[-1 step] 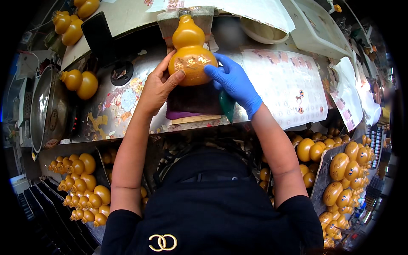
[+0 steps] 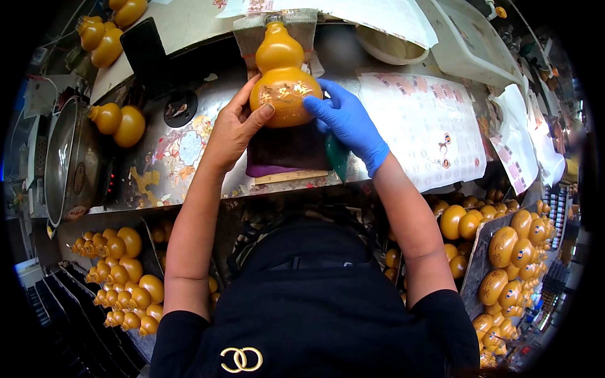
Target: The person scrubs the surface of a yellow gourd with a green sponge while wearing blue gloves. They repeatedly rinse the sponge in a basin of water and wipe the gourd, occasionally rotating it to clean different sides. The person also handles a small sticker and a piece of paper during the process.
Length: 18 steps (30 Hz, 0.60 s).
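Both my hands hold an orange-yellow gourd-shaped piece [image 2: 282, 69] upright over the workbench. Gold markings run across its lower bulb. My bare left hand [image 2: 234, 129] grips the lower bulb from the left, thumb on its front. My right hand [image 2: 350, 123], in a blue glove, presses its fingertips on the bulb's right side. Below the gourd lies a dark purple pad [image 2: 287, 151] on a wooden strip, with a teal piece [image 2: 337, 157] at its right edge. Behind the gourd's top bulb is a worn cloth pad [image 2: 249, 31].
More gourds lie on the bench at left [image 2: 120, 123] and top left [image 2: 101, 34]. Trays of several small gourds sit lower left [image 2: 123, 280] and right [image 2: 513, 252]. A printed sheet [image 2: 435, 126] covers the bench at right. A round metal pot [image 2: 66, 164] stands left; a white bowl [image 2: 391, 44] is behind.
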Motion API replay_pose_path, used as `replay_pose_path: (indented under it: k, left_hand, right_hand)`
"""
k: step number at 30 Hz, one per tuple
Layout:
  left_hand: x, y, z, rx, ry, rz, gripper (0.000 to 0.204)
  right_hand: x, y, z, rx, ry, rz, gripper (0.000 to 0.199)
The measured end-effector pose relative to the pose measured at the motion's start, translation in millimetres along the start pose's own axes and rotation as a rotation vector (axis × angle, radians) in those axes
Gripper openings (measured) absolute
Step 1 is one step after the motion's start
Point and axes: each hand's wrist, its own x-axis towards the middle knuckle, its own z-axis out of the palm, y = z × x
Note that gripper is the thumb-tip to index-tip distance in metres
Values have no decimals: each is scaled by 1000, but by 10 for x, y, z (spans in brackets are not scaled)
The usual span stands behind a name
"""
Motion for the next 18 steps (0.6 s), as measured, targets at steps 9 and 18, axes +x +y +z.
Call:
replay_pose_path:
  k: [9,18]
  left_hand:
    - [51,-75,-50,11,-20,46,82]
    - [-13,19,98,169,-29,53,84]
  right_hand:
    - [-125,59,-66,696,318,124,35]
    - [-438,-35,550,-179,379,-525,29]
